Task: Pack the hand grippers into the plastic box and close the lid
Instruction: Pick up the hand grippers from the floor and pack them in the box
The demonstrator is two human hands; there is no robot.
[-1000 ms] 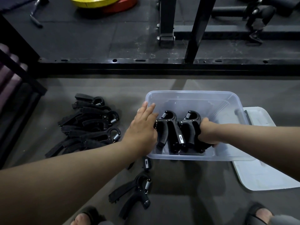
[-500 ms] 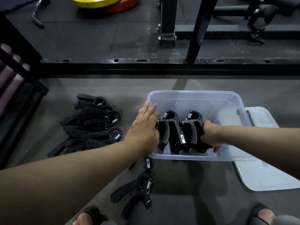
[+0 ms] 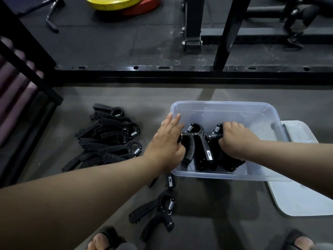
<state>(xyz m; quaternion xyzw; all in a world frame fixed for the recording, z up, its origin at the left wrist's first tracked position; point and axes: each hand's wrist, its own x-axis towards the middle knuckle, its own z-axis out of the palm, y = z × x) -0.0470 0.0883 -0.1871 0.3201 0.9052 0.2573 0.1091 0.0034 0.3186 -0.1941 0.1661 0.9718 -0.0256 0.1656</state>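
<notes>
Grey gym floor (image 3: 126, 94) holds the plastic box (image 3: 225, 105), its lid (image 3: 302, 195) lying off to the right. Inside, the right hand (image 3: 236, 139) clenches one hand gripper (image 3: 216, 132); the left hand (image 3: 165, 145) rests straight-fingered against a second gripper (image 3: 198, 139). A heap of grippers (image 3: 111, 139) lies left, a loose gripper (image 3: 158, 212) nearer.

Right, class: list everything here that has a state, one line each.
Box: open, lid off.
Lid: on the floor beside the box.
Boxed grippers: upright, side by side.
Floor grippers: unpacked, lying loose.
Left hand: fingers straight, against the boxed grippers.
Right hand: grips the boxed grippers.
</notes>
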